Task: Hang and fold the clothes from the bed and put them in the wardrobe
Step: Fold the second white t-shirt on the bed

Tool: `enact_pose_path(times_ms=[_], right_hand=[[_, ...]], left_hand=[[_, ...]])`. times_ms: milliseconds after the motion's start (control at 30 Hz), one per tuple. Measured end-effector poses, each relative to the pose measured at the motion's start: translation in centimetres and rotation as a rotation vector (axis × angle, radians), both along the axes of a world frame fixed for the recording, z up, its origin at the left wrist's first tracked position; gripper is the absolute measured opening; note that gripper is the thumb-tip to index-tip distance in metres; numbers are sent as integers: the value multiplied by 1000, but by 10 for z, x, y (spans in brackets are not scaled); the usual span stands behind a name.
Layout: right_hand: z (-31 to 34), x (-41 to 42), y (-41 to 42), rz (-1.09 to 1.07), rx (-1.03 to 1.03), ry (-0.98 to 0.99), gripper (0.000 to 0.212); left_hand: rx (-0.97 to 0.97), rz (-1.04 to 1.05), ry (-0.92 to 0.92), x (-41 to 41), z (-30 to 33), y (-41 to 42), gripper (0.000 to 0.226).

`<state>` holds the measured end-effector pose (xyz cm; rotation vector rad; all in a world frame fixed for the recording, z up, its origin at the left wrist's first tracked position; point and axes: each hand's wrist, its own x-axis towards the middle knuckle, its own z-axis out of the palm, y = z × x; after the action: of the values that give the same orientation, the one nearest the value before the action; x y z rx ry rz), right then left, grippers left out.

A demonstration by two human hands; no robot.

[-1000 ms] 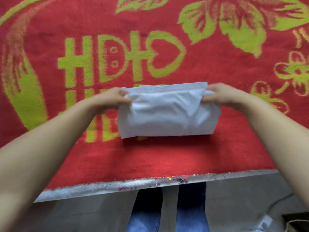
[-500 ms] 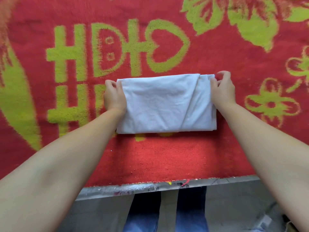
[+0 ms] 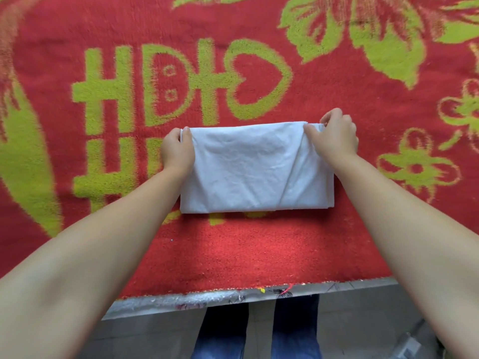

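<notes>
White folded garment (image 3: 248, 167) lies flat as a neat rectangle on the bed, on a red blanket (image 3: 259, 250) patterned with yellow-green characters, a heart shape and flowers. It sits near the blanket's near edge, square to the person, with a diagonal crease running down its right part.

The left hand (image 3: 177, 151) is at the garment's left end, its fingers curled over the far left corner and pinching the cloth edge, thumb on top. The right hand (image 3: 334, 137) is at the far right corner, where its fingers (image 3: 312, 132) are bent and clamped on the folded layers, the thumb pressing the top sheet. Both forearms reach forward from the bottom corners of the view.

Below the blanket's fringe a pale printed sheet edge (image 3: 207, 300) shows, then a grey floor (image 3: 363, 327) and the person's blue jeans (image 3: 295, 332).
</notes>
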<state>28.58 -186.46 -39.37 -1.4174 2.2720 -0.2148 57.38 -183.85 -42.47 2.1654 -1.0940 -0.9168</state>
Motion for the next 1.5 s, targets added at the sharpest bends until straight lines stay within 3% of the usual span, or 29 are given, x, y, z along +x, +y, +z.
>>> enact_pose_path(times_ms=[167, 333, 533, 600, 633, 700, 800, 867, 900, 1000, 1067, 1133, 1200, 1267, 1300, 1367, 1500], right_hand=[[1, 0, -3, -75, 216, 80, 45], [0, -7, -2, -155, 36, -151, 24], [-6, -10, 8, -295, 19, -181, 25], [-3, -7, 7, -225, 5, -104, 28], [0, -5, 9, -160, -28, -22, 33], [5, 9, 22, 72, -142, 129, 50], [-4, 45, 59, 632, -136, 184, 58], [-20, 53, 88, 882, 12, 255, 59], [-28, 46, 99, 909, 53, 279, 59], [-39, 1, 117, 767, 112, 325, 58], [-33, -30, 120, 580, 203, 387, 58], [-20, -44, 122, 489, 144, 354, 59], [-8, -31, 125, 735, 12, 317, 70], [-8, -4, 130, 996, -65, 287, 84], [-11, 11, 133, 1017, -14, 277, 93], [-22, 33, 130, 873, 104, 269, 99], [-26, 52, 112, 763, 219, 315, 77]], left_hand=[[11, 30, 58, -1, 3, -1, 43], [-2, 131, 128, -5, 4, -4, 42], [2, 168, 47, -7, 4, -8, 36], [11, 113, -76, -5, 8, -4, 17], [-19, 42, -225, -4, 10, 0, 26], [-184, -250, -482, -10, 14, 14, 55], [-378, -820, -663, -40, 7, 58, 62], [-265, -1036, -703, -47, -6, 91, 63], [-204, -1088, -730, -40, -13, 103, 64], [-72, -1088, -786, 0, -29, 119, 69], [37, -982, -798, 34, -31, 124, 74], [62, -873, -800, 55, -25, 123, 79], [-41, -943, -791, 49, -13, 122, 84], [-210, -1142, -779, 20, -6, 121, 85], [-229, -1205, -765, 1, -4, 121, 88], [-121, -1141, -746, -35, -2, 116, 89], [171, -1018, -758, -67, -4, 88, 70]])
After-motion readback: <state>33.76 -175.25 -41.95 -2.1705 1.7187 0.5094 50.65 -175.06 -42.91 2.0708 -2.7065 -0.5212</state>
